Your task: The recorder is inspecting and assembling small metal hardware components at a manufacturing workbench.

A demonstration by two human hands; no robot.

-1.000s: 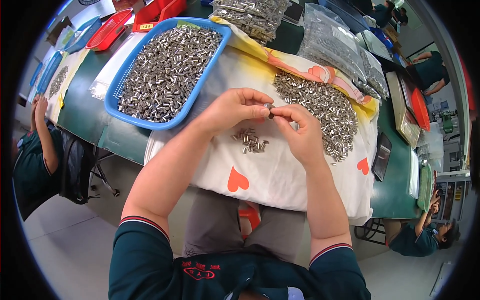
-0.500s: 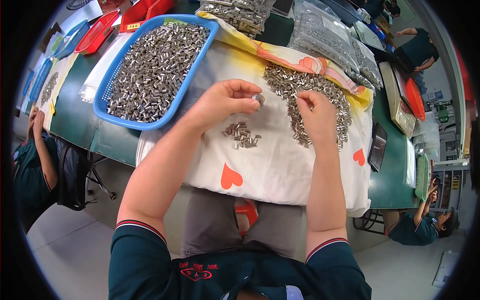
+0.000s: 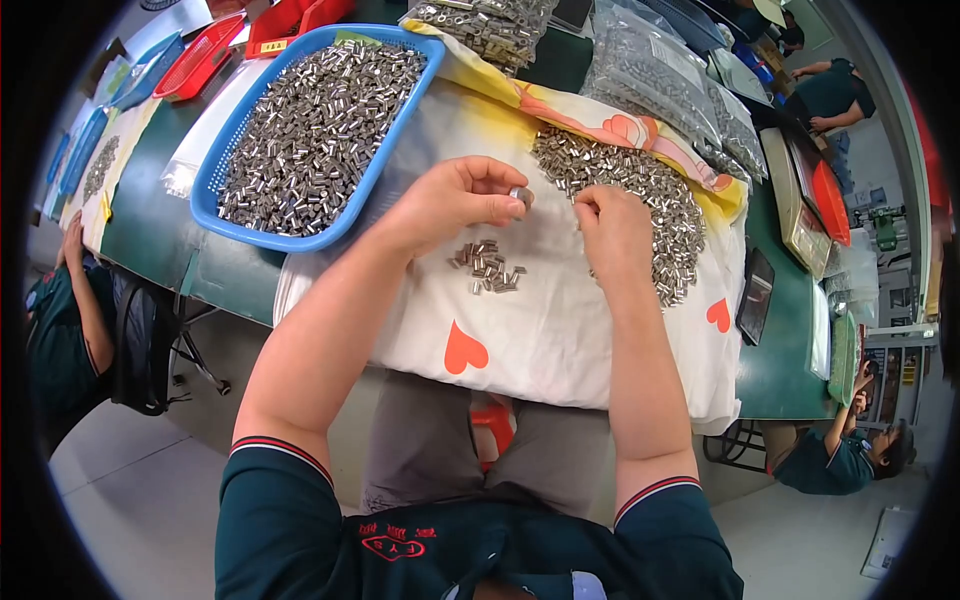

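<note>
A small round metal piece (image 3: 521, 196) is pinched between the thumb and fingers of my left hand (image 3: 462, 205). My right hand (image 3: 615, 235) is closed, thumb and forefinger pressed together, at the left edge of a spread pile of small metal cylinders (image 3: 675, 235). What its fingertips hold, if anything, is too small to make out. Below my left hand, a little heap of similar cylinders (image 3: 490, 268) lies apart on the white cloth (image 3: 555, 340) with red hearts. A blue plastic basket (image 3: 205, 200) filled with cylinders stands at the left.
Clear bags of metal parts (image 3: 650, 70) lie at the back right, beside more bagged parts (image 3: 485, 30). A dark phone-like device (image 3: 756, 295) rests by the cloth's right edge. Red baskets (image 3: 203, 58) stand far left on the green table (image 3: 140, 230). Other people sit or stand around.
My right hand has moved left, from over the pile toward my left hand, and its fingers have drawn together. My left hand stays nearly in place with the round piece.
</note>
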